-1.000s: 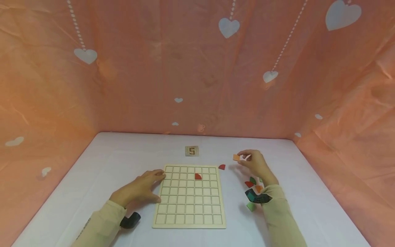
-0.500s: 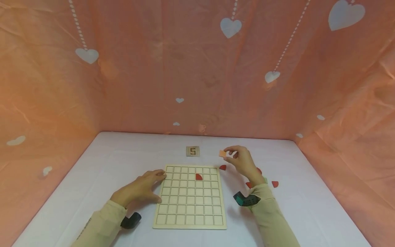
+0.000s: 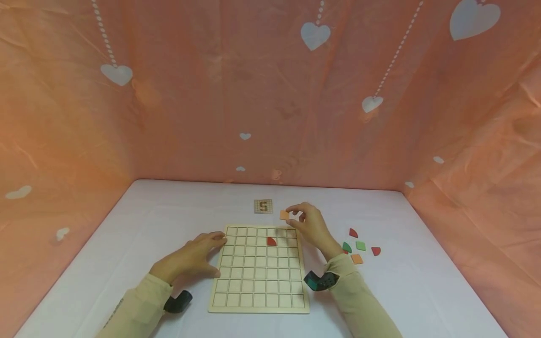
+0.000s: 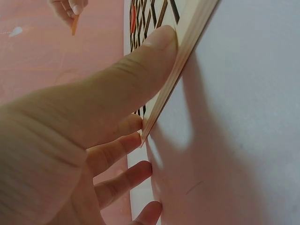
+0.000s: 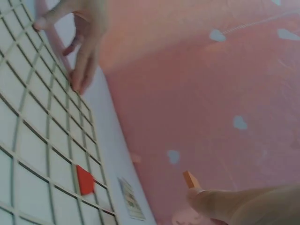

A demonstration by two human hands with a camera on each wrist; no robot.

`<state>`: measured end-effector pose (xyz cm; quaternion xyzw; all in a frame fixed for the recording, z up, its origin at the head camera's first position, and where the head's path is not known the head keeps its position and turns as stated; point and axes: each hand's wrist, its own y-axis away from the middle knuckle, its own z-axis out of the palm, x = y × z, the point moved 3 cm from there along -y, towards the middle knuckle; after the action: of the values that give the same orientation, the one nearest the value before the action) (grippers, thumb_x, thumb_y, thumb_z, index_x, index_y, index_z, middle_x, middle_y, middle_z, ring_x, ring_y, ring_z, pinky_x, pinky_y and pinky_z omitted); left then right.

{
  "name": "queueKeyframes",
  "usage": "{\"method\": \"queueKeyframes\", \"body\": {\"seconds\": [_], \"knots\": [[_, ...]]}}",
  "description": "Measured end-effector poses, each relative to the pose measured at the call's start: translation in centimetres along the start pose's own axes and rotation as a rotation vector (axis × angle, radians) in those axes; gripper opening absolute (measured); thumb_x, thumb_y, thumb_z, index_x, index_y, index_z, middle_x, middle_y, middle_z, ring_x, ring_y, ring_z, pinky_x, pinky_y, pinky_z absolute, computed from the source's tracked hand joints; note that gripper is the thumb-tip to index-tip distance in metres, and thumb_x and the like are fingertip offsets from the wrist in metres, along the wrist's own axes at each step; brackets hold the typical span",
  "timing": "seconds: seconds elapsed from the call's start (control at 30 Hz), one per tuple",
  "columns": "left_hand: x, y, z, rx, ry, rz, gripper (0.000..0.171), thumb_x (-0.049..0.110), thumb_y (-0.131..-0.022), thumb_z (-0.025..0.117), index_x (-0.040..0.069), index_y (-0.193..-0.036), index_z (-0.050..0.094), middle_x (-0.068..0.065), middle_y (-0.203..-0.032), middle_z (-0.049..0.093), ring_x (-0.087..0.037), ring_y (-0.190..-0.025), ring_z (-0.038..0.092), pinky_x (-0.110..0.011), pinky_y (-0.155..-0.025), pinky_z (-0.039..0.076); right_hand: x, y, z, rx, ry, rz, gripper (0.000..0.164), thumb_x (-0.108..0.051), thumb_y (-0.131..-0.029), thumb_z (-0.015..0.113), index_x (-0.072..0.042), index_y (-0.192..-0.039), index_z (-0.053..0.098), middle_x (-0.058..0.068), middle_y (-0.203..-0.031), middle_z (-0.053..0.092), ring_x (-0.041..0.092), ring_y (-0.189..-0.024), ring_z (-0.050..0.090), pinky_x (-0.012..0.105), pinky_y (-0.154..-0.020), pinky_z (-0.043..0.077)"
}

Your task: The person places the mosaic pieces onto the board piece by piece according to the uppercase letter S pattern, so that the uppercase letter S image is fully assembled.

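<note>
Pale wood lay nearest you: the gridded board, its left edge touched by your left hand, fingers spread apart. Right of it lay an orange tile and a green tile. One red piece sat on the board, second row from its far edge. Near that edge, your right hand pinched an orange square between thumb and fingertips, held aloft. Beyond lay a small marked card, then the pink curtain.

Smooth wooden board (matt)
</note>
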<state>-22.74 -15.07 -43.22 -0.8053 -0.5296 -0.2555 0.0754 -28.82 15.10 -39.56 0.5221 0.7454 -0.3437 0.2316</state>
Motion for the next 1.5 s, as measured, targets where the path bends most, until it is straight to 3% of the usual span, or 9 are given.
{"method": "queueKeyframes", "body": {"seconds": [0.2,0.43,0.6,0.93,1.17,1.33,1.5], "knots": [[0.2,0.1,-0.1,-0.006,0.016,0.0,0.088,0.026,-0.074,0.088,0.002,-0.148,0.049,-0.018,-0.161,0.038,-0.043,-0.149,0.033,-0.068,-0.119,0.027,-0.5,0.3,1.7,-0.008,0.015,-0.056,0.024,-0.002,-0.085,0.077,-0.003,-0.109,0.074,0.015,-0.098,0.066,0.012,-0.067,0.047,0.019,-0.058,0.037],[0.3,0.1,-0.1,0.0,-0.001,0.009,0.087,0.026,-0.074,0.089,0.001,-0.147,0.049,-0.019,-0.16,0.039,-0.043,-0.148,0.034,-0.072,-0.117,0.027,-0.7,0.8,3.8,-0.122,-0.05,-0.028,0.021,-0.008,-0.088,0.076,-0.006,-0.109,0.075,0.013,-0.106,0.068,0.015,-0.082,0.051,0.021,-0.066,0.043],[0.3,0.1,-0.1,-0.004,0.001,0.001,0.087,0.026,-0.074,0.088,0.002,-0.148,0.049,-0.019,-0.16,0.039,-0.043,-0.148,0.034,-0.072,-0.117,0.027,-0.4,0.9,4.9,-0.15,-0.068,-0.044,0.018,-0.004,-0.089,0.072,-0.006,-0.107,0.076,0.013,-0.106,0.069,0.019,-0.088,0.056,0.025,-0.073,0.048],[0.3,0.1,0.0,-0.01,0.005,-0.01,0.088,0.027,-0.073,0.089,0.003,-0.148,0.049,-0.017,-0.161,0.038,-0.042,-0.149,0.033,-0.07,-0.118,0.027,-0.2,1.3,5.9,-0.134,0.024,-0.085,0.019,-0.007,-0.086,0.078,-0.007,-0.105,0.077,0.011,-0.105,0.071,0.027,-0.095,0.066,0.034,-0.08,0.057],[0.1,0.0,0.0,-0.008,0.005,-0.024,0.088,0.025,-0.074,0.089,0.004,-0.149,0.049,-0.017,-0.161,0.038,-0.042,-0.149,0.033,-0.07,-0.119,0.025,-0.5,1.4,6.2,-0.135,0.099,-0.108,0.021,-0.014,-0.085,0.08,-0.009,-0.105,0.078,0.009,-0.104,0.072,0.025,-0.094,0.064,0.044,-0.088,0.047],[0.2,0.1,0.0,-0.005,-0.002,-0.01,0.088,0.027,-0.073,0.089,0.003,-0.148,0.049,-0.017,-0.161,0.039,-0.042,-0.149,0.034,-0.07,-0.118,0.027,-0.6,1.4,6.4,-0.137,0.151,-0.119,0.021,-0.014,-0.085,0.08,-0.009,-0.105,0.078,0.007,-0.101,0.073,0.021,-0.091,0.062,0.035,-0.081,0.047],[0.1,0.1,-0.1,-0.003,-0.008,-0.01,0.089,0.028,-0.073,0.089,0.003,-0.148,0.049,-0.017,-0.161,0.039,-0.042,-0.149,0.034,-0.07,-0.117,0.028,-0.6,1.6,6.6,-0.17,0.169,-0.087,0.02,-0.013,-0.087,0.078,-0.009,-0.107,0.078,0.007,-0.103,0.072,0.021,-0.095,0.062,0.035,-0.081,0.051]]}}
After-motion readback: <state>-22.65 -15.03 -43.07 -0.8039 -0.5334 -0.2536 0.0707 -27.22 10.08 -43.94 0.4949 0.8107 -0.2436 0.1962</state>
